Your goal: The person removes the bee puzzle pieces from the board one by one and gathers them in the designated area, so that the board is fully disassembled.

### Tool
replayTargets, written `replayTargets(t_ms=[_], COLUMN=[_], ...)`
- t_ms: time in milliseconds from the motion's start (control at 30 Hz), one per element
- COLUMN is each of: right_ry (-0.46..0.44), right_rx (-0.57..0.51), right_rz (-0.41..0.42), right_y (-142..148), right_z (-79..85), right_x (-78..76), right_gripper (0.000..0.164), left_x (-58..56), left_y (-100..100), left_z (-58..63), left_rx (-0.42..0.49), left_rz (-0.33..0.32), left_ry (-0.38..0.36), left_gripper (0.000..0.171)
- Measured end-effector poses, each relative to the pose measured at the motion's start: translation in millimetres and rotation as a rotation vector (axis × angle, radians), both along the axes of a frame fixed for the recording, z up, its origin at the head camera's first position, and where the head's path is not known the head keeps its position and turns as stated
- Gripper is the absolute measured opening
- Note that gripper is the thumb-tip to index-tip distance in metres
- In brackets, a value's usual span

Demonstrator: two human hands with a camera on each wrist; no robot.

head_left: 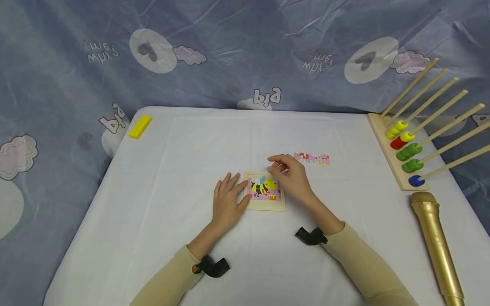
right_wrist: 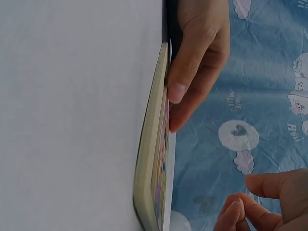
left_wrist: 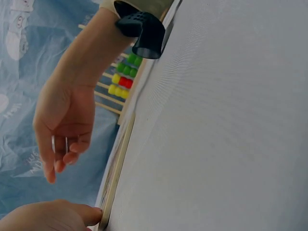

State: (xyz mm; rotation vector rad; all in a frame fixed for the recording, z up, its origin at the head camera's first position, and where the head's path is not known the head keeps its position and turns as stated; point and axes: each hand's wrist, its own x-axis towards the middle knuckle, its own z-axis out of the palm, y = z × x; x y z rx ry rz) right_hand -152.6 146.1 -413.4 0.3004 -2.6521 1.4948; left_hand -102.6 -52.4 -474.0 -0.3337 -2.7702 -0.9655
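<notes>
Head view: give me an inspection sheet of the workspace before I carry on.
Surface: white cloth, lightly creased.
Job's things: bee puzzle in its wooden frame; loose pieces beyond it, to the right.
Clutter: yellow block far left; abacus and microphone at right.
Grips: left hand touches the frame's left edge; right hand raised near its far right corner, nothing seen in it.
Cables: nothing seen.
Surroundings: printed blue cloth behind.
</notes>
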Motion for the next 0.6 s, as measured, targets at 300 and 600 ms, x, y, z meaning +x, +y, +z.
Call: replayTargets(t_ms=[300,600], right_ry=[0.019,0.038], right_rx=[-0.017,-0.001], right_rz=[0.110,0.128], right_y=[-16.8,-19.6], right_z=[-14.8,-22.7], right_x=[6.7,7.1], right_gripper=[0.028,0.028], left_x=[-0.8,-1.3], left_y=[-0.1,-0.4], left_z=[-4.0,-3.9], left_rx=[-0.005,-0.010], left_rz=[0.011,0.007], left_ry=[0.006,0.018], left_gripper=[0.043,0.042])
